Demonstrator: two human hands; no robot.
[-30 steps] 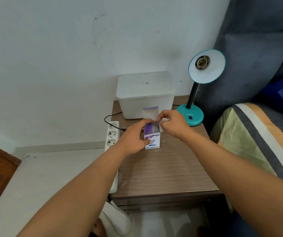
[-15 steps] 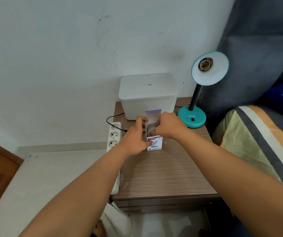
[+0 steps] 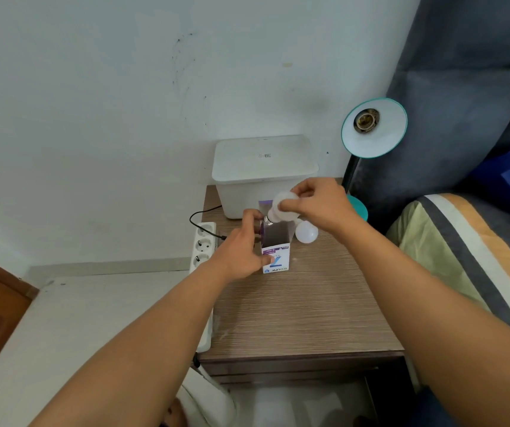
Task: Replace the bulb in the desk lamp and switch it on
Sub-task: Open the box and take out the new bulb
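Observation:
A teal desk lamp [image 3: 373, 127] stands at the back right of the wooden bedside table [image 3: 296, 303]; its shade faces me and its socket is bare. My right hand [image 3: 318, 204] grips a white bulb [image 3: 281, 208] just above the open bulb box [image 3: 275, 251], screw base pointing down at the box mouth. My left hand [image 3: 241, 251] holds the box upright on the table, thumb across its front. A second white bulb [image 3: 306, 232] lies on the table to the right of the box.
A white lidded plastic container [image 3: 263, 171] sits at the back of the table. A white power strip [image 3: 202, 245] with a black cable plugged in hangs along the table's left edge. A striped cushion [image 3: 463, 257] and grey headboard are on the right.
My right hand has drawn the white bulb up out of the box, where before its fingers were at the box's open top. The second bulb has come into sight beside the box.

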